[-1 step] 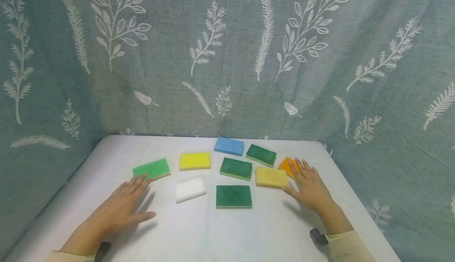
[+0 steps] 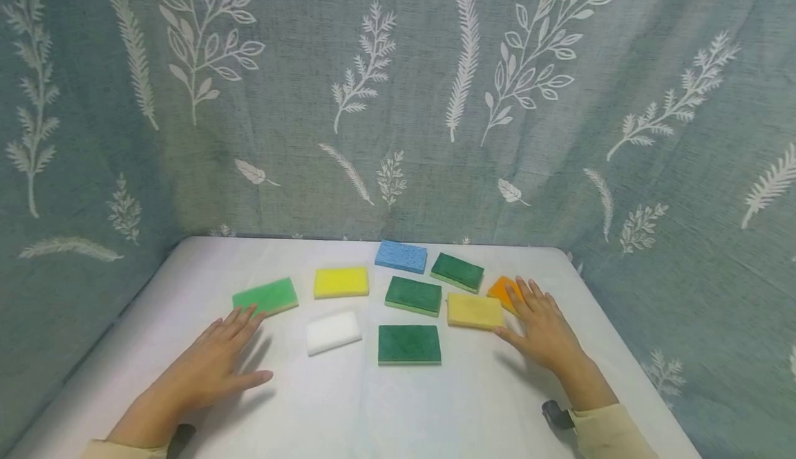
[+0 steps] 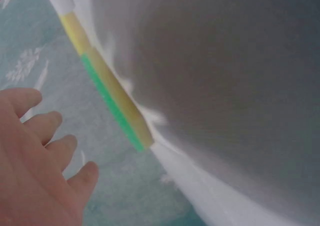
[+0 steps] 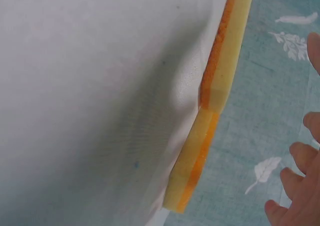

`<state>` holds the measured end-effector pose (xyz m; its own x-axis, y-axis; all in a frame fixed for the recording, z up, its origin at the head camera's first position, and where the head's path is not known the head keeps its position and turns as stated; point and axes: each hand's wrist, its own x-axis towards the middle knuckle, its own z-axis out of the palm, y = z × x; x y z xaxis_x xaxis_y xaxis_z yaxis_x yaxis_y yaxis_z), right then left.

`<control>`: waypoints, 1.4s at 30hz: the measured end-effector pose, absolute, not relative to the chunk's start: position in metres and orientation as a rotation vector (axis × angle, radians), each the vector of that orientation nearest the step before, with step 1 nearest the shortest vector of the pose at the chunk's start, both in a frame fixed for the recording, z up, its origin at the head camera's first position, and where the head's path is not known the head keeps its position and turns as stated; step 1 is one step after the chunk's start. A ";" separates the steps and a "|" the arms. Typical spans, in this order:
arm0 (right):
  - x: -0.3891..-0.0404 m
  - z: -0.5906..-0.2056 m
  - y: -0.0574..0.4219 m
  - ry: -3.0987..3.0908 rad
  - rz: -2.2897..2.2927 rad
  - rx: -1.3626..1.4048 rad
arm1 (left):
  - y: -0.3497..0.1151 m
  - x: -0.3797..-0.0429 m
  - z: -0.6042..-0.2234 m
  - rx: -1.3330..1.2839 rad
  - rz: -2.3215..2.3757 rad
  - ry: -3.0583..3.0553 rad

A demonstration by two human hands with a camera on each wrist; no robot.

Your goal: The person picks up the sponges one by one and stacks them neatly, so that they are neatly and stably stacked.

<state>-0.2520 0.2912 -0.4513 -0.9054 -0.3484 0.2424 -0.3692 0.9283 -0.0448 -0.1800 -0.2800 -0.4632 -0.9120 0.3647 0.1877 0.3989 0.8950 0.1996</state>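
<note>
My left hand (image 2: 214, 362) hovers palm down with fingers spread, its fingertips overlapping the near edge of the light green sponge (image 2: 266, 296). From the left wrist, a gap shows between those fingers and the sponge (image 3: 112, 101), which has a yellow underside. On the other side my right hand (image 2: 542, 328) is also spread and holds nothing. Its fingers partly hide an orange sponge (image 2: 502, 289), and its thumb tip is beside a pale yellow sponge (image 2: 475, 310). The right wrist view shows the pale yellow sponge (image 4: 227, 51) with an orange underside, fingers apart from it.
Between the hands lie a white sponge (image 2: 333, 332), a bright yellow sponge (image 2: 340, 283), a blue sponge (image 2: 401, 256) and three dark green sponges: front (image 2: 409, 344), middle (image 2: 413, 296), back (image 2: 457, 272). The white-covered table (image 2: 348, 410) meets a leaf-patterned curtain (image 2: 410, 182) behind.
</note>
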 end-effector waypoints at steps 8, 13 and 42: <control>-0.258 -0.451 0.289 -2.836 0.141 0.567 | -0.280 -0.185 -0.462 -0.577 -0.370 -2.908; -0.261 -0.451 0.288 -2.856 0.161 0.573 | -0.282 -0.186 -0.464 -0.557 -0.374 -2.908; -0.254 -0.452 0.233 -2.846 1.228 0.550 | -0.248 -0.211 -0.459 -0.662 -0.462 -2.895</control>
<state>-0.2543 0.2326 -0.4517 -0.9390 -0.3184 0.1301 -0.3131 0.6349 -0.7063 -0.2112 -0.2479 -0.4591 -0.8943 0.4013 0.1981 0.4431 0.8565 0.2647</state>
